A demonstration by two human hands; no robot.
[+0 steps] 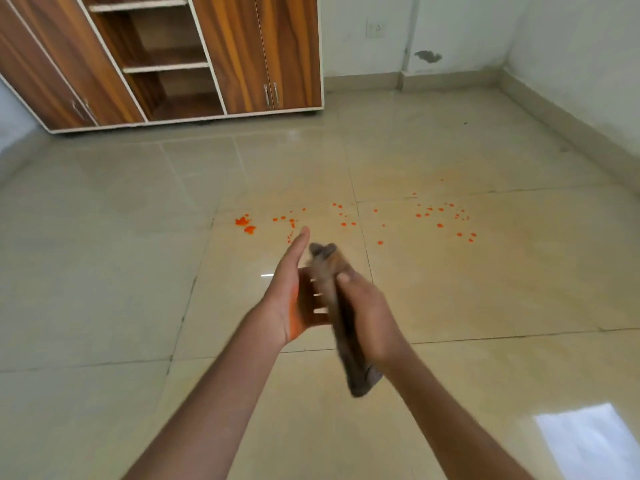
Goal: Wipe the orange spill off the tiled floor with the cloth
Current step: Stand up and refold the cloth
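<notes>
Hanging from the right hand (367, 317), the cloth (349, 341) is up in the air, not on the floor. It is dark grey-brown and squeezed into one long roll. One end pokes out past the fingertips. The other end droops down under the wrist. The right hand has its fingers and thumb wrapped round the middle of it.

I think the cloth is soft, light and floppy. It bends where it hangs, so it will not break, and it should not slip much. The middle is a good place to hold it for carrying. For wiping, I think it is better to open it out and press a flat hand on top.

The left hand (294, 289) is just beside the cloth. Its fingers are straight, its palm faces the cloth, and it holds nothing. There is orange on its palm. I cannot tell if it touches the cloth, because that part is blurry.

The orange spill (249, 229) lies on the tiled floor (104, 271), out past the fingertips of both hands. The drops are bright, so the wiping there is not done yet.

Counting up, there is one cloth and there are two hands. Two bigger splats sit past the left hand. Lots of tiny drops sit past the right hand, too many to count. Far beyond the hands stands one wooden wardrobe (239, 53) with open shelves.
</notes>
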